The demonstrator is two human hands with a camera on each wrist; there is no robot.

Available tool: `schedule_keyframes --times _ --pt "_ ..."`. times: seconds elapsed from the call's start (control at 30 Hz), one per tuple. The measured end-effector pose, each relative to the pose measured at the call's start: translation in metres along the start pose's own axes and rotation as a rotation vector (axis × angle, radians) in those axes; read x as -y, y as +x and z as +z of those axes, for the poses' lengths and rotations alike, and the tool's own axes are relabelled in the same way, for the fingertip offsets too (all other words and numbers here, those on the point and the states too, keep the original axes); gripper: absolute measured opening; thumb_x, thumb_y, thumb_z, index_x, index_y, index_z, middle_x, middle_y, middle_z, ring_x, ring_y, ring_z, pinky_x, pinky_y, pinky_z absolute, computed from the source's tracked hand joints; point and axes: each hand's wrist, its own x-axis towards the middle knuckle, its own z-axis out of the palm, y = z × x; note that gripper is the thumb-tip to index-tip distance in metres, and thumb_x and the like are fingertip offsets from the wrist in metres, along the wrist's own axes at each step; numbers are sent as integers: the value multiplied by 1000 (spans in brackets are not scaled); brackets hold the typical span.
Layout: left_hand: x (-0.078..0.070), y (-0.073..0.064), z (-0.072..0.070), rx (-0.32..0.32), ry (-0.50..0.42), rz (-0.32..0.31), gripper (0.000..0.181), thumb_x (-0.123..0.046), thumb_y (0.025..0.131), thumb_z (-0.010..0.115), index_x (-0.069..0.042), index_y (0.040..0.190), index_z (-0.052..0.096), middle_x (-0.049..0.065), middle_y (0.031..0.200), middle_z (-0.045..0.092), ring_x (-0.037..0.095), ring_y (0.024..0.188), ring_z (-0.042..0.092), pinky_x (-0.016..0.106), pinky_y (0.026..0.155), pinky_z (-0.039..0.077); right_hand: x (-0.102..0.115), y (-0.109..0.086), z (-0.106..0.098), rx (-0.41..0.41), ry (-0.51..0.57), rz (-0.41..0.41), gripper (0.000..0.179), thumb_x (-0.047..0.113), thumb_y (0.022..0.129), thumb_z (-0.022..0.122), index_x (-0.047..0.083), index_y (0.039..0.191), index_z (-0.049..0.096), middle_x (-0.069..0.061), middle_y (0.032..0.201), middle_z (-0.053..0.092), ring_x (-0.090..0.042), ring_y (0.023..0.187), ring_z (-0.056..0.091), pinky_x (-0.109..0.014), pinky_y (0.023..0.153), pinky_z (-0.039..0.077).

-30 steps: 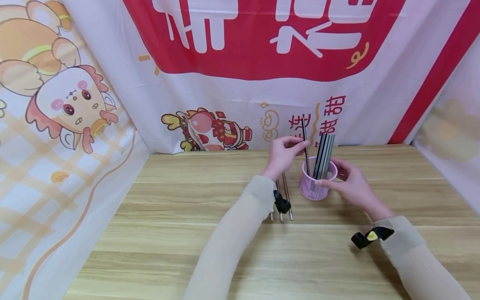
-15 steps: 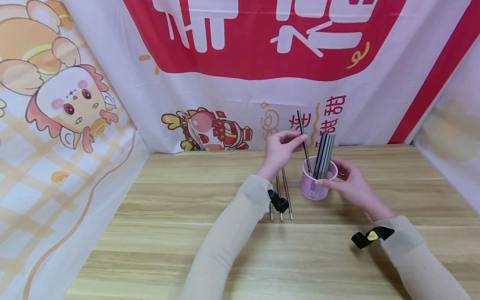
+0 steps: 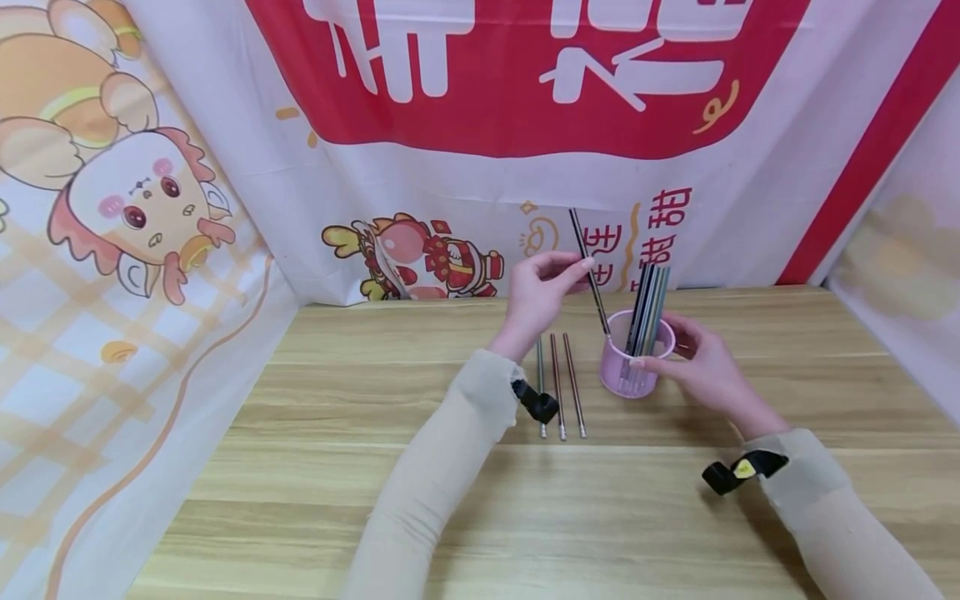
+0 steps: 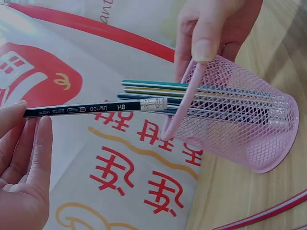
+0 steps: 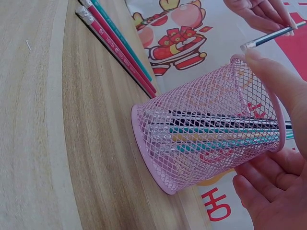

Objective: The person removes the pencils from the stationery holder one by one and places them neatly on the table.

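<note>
Thumb and fingers of my left hand pinch a black pencil marked HB. It slants with its white eraser end down, right at the rim of the pink mesh pencil cup. My right hand holds that cup at the rim, thumb on the near side and fingers behind. Several pencils stand in the cup, dark, green and yellowish, their eraser ends at the bottom in the right wrist view. On the table left of the cup lie a green pencil and two red pencils, side by side.
The wooden table ends at the back against a printed cloth in red and white. Another cloth with cartoon figures hangs along the left, and a pale one on the right.
My left hand has moved left and slightly up, drawing the black pencil's lower end from inside the cup to its rim and tilting it more. My right hand and the cup stay put.
</note>
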Motion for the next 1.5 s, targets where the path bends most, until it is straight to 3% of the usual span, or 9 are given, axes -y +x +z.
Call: schedule_keyframes --times 0.27,0.8,1.13,1.5 --pt "-4 -4 -22 12 35 6 26 -19 88 81 -3 107 74 7 100 73 24 86 73 35 82 62 2 0 0 4 -5 1 92 33 85 86 1 155 35 -25 148 48 -44 132 48 -59 111 39" --pt "0 -22 -65 -44 68 -8 29 -18 89 82 -2 112 73 9 102 73 27 85 73 38 79 63 2 -1 1 -12 -5 -22 87 31 86 86 0 153 40 -24 144 52 -41 129 51 -58 111 40" --pt "13 -35 -85 -37 107 -83 27 -16 90 81 -2 112 73 12 104 72 28 84 73 36 78 64 0 -1 2 -13 -6 -31 85 30 86 86 1 152 41 -22 143 53 -40 128 52 -57 110 41" --pt "36 -39 -93 -24 104 -193 29 -7 90 79 -1 116 71 16 102 71 27 80 73 39 78 64 -2 -1 1 -15 2 -29 87 30 85 86 1 153 39 -23 144 52 -41 129 52 -58 110 41"
